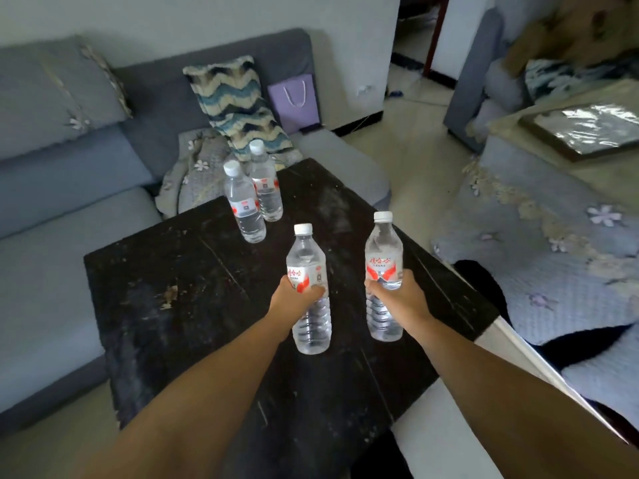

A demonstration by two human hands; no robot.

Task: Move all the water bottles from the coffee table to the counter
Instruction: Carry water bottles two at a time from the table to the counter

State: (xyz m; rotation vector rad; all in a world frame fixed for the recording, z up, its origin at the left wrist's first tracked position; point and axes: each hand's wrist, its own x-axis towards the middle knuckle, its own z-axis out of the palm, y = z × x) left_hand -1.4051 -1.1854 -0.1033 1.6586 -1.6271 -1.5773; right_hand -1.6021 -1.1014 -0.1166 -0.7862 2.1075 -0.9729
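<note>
Above the coffee table [166,271], a bottle [307,288] mid-body in each grip.

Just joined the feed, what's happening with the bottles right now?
A person is holding two water bottles upright over the dark coffee table. The left hand grips one bottle around its label, and the right hand grips another bottle the same way. Two more bottles, the nearer one and the one behind it, stand side by side at the table's far edge by the sofa. No counter is in view.
</note>
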